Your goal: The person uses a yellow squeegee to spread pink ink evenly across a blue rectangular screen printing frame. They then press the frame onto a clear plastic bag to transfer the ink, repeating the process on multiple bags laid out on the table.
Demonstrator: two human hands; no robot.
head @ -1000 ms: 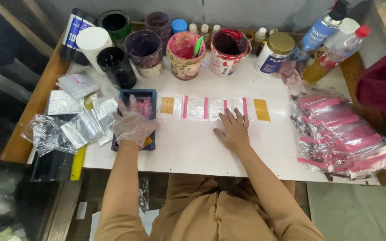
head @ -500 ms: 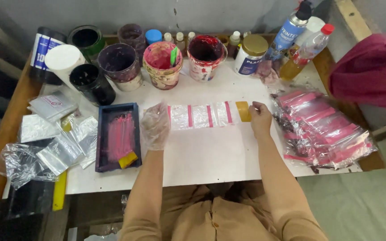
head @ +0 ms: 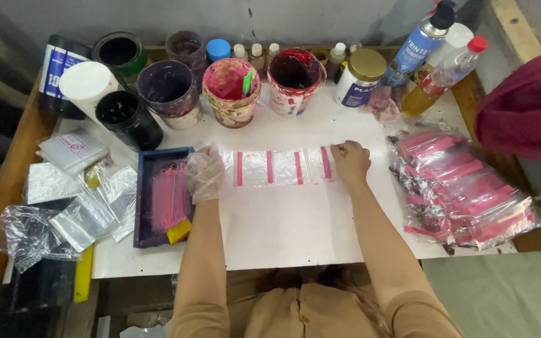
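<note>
a moment before, i saw a yellow bit at the strip's right end. now my right hand [head: 350, 161] covered it, fingers curled and pinching there. my gloved left hand [head: 204, 175] lay spread flat, pressing the strip of bags [head: 278, 167] on the white table [head: 295, 231] beside the tray [head: 146, 191].

pouches [head: 281, 168]: glossy clear plastic | table [head: 295, 231]: matt white | rim: wood

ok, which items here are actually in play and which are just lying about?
In play:
left hand, gloved
right hand
row of clear bags with pink stripes
blue tray

Lying about:
paint pots
spray can
finished bag pile
blank bags
</note>
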